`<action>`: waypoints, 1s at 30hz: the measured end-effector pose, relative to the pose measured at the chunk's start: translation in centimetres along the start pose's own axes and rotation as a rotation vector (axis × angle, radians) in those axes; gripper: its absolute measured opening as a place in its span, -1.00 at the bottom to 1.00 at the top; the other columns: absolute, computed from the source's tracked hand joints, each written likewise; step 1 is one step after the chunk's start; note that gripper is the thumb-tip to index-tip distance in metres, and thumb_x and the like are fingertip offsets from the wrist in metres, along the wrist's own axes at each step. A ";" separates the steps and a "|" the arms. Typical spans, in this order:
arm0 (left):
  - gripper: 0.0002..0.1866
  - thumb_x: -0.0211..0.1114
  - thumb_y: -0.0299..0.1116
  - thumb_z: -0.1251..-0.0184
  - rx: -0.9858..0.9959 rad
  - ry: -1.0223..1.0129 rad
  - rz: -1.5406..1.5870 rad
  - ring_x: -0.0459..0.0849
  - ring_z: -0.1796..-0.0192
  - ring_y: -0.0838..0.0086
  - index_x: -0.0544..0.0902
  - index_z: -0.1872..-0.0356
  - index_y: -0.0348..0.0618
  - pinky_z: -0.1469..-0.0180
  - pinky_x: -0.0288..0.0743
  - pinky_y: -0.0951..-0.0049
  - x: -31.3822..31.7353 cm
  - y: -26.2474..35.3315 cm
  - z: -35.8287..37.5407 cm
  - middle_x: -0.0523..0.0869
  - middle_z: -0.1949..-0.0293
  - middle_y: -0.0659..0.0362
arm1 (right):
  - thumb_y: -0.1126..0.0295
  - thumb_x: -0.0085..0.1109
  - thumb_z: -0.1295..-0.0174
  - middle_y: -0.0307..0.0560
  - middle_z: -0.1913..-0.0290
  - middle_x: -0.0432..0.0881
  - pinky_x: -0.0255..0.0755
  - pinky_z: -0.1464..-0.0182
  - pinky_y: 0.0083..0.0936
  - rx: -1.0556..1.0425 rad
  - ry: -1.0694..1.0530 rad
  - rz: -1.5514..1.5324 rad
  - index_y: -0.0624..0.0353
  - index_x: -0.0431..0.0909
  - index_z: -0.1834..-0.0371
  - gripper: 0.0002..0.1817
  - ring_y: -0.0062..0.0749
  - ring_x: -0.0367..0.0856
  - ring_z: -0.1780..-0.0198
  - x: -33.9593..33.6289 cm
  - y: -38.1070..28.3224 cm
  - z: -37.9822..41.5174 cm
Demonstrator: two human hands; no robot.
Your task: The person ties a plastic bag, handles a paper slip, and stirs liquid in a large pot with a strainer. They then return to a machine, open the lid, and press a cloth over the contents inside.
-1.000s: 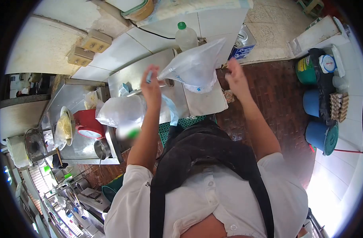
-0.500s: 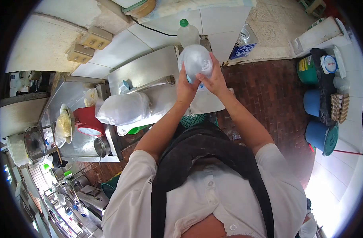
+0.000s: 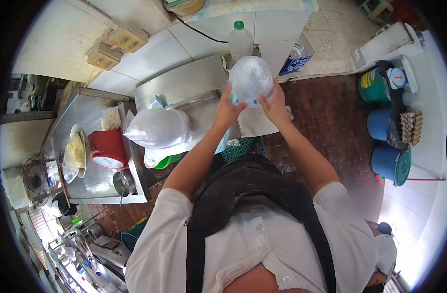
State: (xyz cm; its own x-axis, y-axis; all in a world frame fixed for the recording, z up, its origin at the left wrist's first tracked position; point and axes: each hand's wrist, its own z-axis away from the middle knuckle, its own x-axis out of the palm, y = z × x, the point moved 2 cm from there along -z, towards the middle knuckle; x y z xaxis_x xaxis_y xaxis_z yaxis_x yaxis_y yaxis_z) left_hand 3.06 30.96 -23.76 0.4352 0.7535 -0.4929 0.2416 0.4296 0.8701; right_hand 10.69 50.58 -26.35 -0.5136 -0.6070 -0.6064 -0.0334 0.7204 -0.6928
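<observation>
Between my two hands I hold a rounded, translucent white plastic bundle [image 3: 251, 79], its contents hard to make out. My left hand [image 3: 229, 107] grips its left side, and my right hand [image 3: 274, 103] grips its right side, with both thumbs at its lower edge. Just behind it stands a clear bottle with a green cap [image 3: 240, 41]. Left of my hands, a large filled plastic bag [image 3: 161, 128] lies on the counter beside a metal ledge.
At the left, a steel table [image 3: 99, 187] carries a red scale [image 3: 107, 150], a plate of pale food [image 3: 76, 152] and a pot [image 3: 124, 182]. Blue bins [image 3: 390, 164] and egg trays [image 3: 410, 128] stand at the right. Another person [image 3: 383, 251] is at lower right.
The bundle has turned in my hands: the printed mark no longer shows and its surface looks more crinkled. My right thumb has moved right, away from my left one. The view has shifted slightly.
</observation>
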 end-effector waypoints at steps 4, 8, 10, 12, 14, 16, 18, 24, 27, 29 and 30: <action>0.06 0.44 -0.49 -0.17 -0.166 -0.109 0.271 0.63 -0.25 0.12 -0.03 -0.64 -0.18 -0.14 0.60 0.22 -4.6 0.9 5.8 0.52 -0.32 -0.11 | 0.18 0.38 -0.28 0.23 -0.21 0.55 0.32 -0.39 -0.14 0.078 0.135 -0.081 0.32 0.36 -0.40 -0.29 0.12 0.47 -0.31 -3.8 -9.7 3.5; 0.11 0.28 -0.72 -0.03 -0.159 -0.444 0.767 0.63 0.06 0.39 -0.03 -0.68 -0.01 0.05 0.56 0.37 -9.4 5.4 10.7 0.55 -0.08 0.10 | 0.31 0.39 -0.23 0.03 0.01 0.59 0.38 -0.24 -0.22 -0.060 -0.244 -0.346 0.18 0.55 -0.21 -0.51 -0.02 0.52 -0.14 -4.2 -20.7 4.9; 0.17 0.29 -0.73 0.06 -0.179 -0.503 0.821 0.65 0.11 0.38 -0.03 -0.68 0.02 0.06 0.56 0.37 -11.9 5.9 12.3 0.57 -0.07 0.12 | 0.32 0.41 -0.21 -0.05 0.12 0.58 0.41 -0.11 -0.26 -0.049 -0.278 -0.338 0.13 0.63 -0.08 -0.62 -0.12 0.52 0.00 -4.1 -24.4 5.1; 0.18 0.28 -0.73 0.08 -0.205 -0.716 1.009 0.65 0.14 0.39 -0.03 -0.68 0.03 0.08 0.56 0.37 -14.1 6.0 13.6 0.57 -0.04 0.12 | 0.36 0.37 -0.23 -0.07 0.20 0.58 0.44 0.03 -0.30 0.018 -0.359 -0.419 0.20 0.64 0.02 -0.71 -0.20 0.54 0.13 -3.2 -26.4 5.2; 0.16 0.24 -0.72 0.11 -0.260 -0.662 1.009 0.65 0.16 0.39 0.00 -0.68 0.00 0.08 0.55 0.36 -16.2 6.2 15.2 0.59 -0.01 0.12 | 0.41 0.31 -0.33 -0.12 0.16 0.61 0.47 -0.01 -0.49 0.161 -0.455 -0.506 0.28 0.57 0.10 -0.80 -0.45 0.63 0.12 -3.3 -29.1 5.4; 0.12 0.22 -0.72 0.07 -0.328 -0.671 1.201 0.60 0.24 0.44 0.02 -0.66 -0.02 0.13 0.56 0.34 -18.3 5.2 16.3 0.62 0.06 0.12 | 0.41 0.26 -0.38 -0.15 0.22 0.63 0.49 0.07 -0.52 0.198 -0.345 -0.540 0.29 0.58 0.16 -0.85 -0.50 0.64 0.21 -3.1 -31.3 5.9; 0.01 0.31 -0.64 -0.11 -0.230 -0.751 1.253 0.61 0.21 0.44 0.08 -0.64 0.00 0.06 0.56 0.34 -19.6 3.2 17.3 0.63 -0.01 0.10 | 0.38 0.26 -0.40 -0.16 0.26 0.67 0.50 0.13 -0.55 0.176 -0.343 -0.483 0.29 0.59 0.16 -0.83 -0.53 0.65 0.25 -2.5 -33.2 6.6; -0.26 0.49 -0.34 -0.33 0.163 -0.248 0.793 0.64 0.10 0.52 0.36 -0.49 -0.16 -0.04 0.53 0.42 -23.0 4.1 20.8 0.69 -0.03 0.08 | 0.41 0.31 -0.33 -0.05 0.28 0.76 0.56 0.08 -0.41 0.278 -0.250 -0.434 0.31 0.63 0.12 -0.81 -0.36 0.73 0.24 0.4 -36.3 9.1; -0.57 0.47 -0.39 -0.37 0.018 -0.142 0.557 0.63 0.08 0.56 0.61 -0.19 -0.27 -0.02 0.53 0.44 -24.6 3.6 21.2 0.71 0.04 0.14 | 0.44 0.33 -0.31 -0.06 0.25 0.75 0.56 0.03 -0.41 0.317 -0.234 -0.528 0.31 0.64 0.08 -0.80 -0.40 0.71 0.20 1.3 -37.6 9.8; -0.81 0.42 -0.37 -0.43 -0.050 -0.117 0.735 0.62 0.10 0.58 0.71 0.08 -0.28 0.02 0.52 0.46 -25.0 3.4 21.2 0.75 0.11 0.19 | 0.48 0.33 -0.29 -0.11 0.23 0.72 0.54 -0.02 -0.42 0.267 -0.182 -0.513 0.27 0.66 0.00 -0.76 -0.43 0.68 0.15 0.8 -39.6 9.7; -0.81 0.42 -0.37 -0.43 -0.049 -0.122 0.746 0.62 0.10 0.58 0.71 0.08 -0.28 0.02 0.52 0.46 -25.2 3.2 21.2 0.75 0.11 0.19 | 0.48 0.33 -0.29 -0.11 0.23 0.72 0.54 -0.02 -0.42 0.269 -0.181 -0.502 0.27 0.66 0.00 -0.76 -0.43 0.68 0.15 0.7 -40.3 9.7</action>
State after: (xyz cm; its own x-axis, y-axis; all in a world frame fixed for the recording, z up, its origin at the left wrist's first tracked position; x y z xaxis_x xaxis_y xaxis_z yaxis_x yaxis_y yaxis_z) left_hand 11.29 2.80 -8.44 0.5616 0.7940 0.2328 -0.1918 -0.1487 0.9701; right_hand 19.99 17.92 -2.65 -0.3358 -0.9160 -0.2197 -0.0037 0.2345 -0.9721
